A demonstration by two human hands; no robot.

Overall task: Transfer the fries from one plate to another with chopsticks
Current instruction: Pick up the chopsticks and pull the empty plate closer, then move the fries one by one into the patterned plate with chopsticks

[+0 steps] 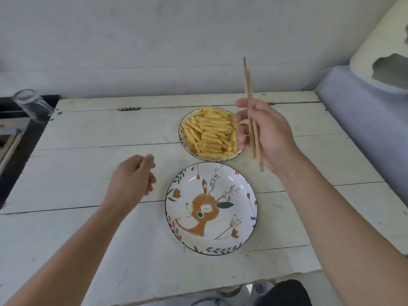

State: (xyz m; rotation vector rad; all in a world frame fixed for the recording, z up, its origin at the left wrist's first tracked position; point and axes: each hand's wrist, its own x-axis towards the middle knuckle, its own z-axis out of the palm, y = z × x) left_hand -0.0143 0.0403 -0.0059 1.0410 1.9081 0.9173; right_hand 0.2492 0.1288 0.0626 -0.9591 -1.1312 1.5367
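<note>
Well, the fries (209,133) lie in a big heap on the far plate (181,138), and they fill it almost to the edge. They look light and thin, with wavy sides. I think the wavy sides help the sticks hold on. A fry may be soft and could bend or snap, so it seems best to pinch one near its middle, not too hard. The ones on top of the heap look easiest to take.

The right hand (265,133) is beside that plate, a bit over its right edge, and it grips the chopsticks (250,111). The sticks point up and away, so their ends are not near the fries yet. The left hand (132,180) hovers over the surface (88,133) with its fingers loosely curled, and it holds nothing.

The near plate (176,219) has a deer and flowers painted on it, and no fries are in it. The two plates sit close together.

The surface is made of white painted boards with dark cracks between them. A glass (33,106) stands at the far left corner. Behind is a pale wall (154,40)
</note>
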